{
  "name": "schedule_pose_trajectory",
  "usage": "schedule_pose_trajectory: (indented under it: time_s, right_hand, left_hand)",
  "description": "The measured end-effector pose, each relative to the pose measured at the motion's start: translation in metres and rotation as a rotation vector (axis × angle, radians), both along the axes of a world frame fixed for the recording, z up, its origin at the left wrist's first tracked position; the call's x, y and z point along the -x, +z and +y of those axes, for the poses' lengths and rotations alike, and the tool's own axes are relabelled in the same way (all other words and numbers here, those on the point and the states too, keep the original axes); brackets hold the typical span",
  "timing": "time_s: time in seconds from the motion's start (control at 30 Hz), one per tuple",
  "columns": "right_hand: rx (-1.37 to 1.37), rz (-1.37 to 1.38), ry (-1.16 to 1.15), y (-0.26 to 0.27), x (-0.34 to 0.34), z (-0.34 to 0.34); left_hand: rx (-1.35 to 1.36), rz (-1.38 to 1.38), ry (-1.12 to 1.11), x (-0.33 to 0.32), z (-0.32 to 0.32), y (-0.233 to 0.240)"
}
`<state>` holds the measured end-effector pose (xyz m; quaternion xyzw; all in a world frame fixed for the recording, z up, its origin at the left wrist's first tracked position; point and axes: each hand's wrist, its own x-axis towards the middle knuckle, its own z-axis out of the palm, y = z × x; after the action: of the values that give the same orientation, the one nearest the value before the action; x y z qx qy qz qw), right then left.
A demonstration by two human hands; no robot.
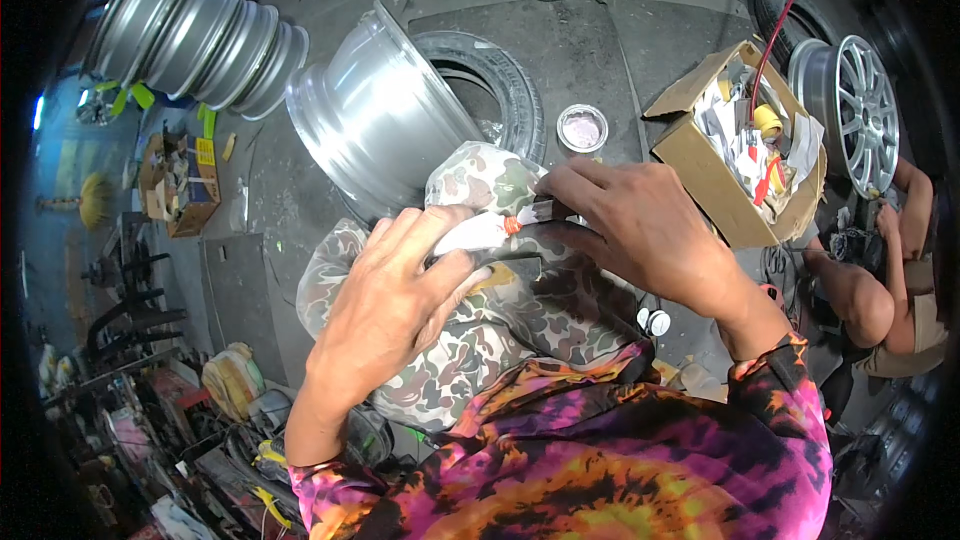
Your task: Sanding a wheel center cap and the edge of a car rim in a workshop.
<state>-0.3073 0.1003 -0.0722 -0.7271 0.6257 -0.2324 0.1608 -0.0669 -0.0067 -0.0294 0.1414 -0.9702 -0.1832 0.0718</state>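
My left hand (397, 292) grips a white tube (474, 234) with red-orange paste at its nozzle. My right hand (637, 225) holds a flat, dark-ended blade (551, 210), most likely a putty spreader, whose pale, smeared end meets the nozzle. Both hands are above my camouflage-clad legs. A yellowish piece (499, 275) and a dark flat piece lie on the lap just below the tube. Beyond the knees a silver wheel rim (375, 105) leans on a tire (517, 82). An open round tin (582, 128) with pinkish filler stands right of the tire.
A cardboard box (712, 172) full of paper scraps and rags stands at right, near a spoked alloy wheel (870, 116) and a seated person (862, 300). Several stacked rims (202, 30) are at upper left. A smaller box (187, 199) and cluttered tools lie at left.
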Motion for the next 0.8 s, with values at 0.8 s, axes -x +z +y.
schedule_pose_trajectory:
  time_s: [0.8]
  right_hand:
    - [0.056, -0.701, -0.103, -0.015, 0.015, -0.003]
  left_hand:
    - [-0.311, 0.130, -0.028, 0.033, -0.008, -0.018]
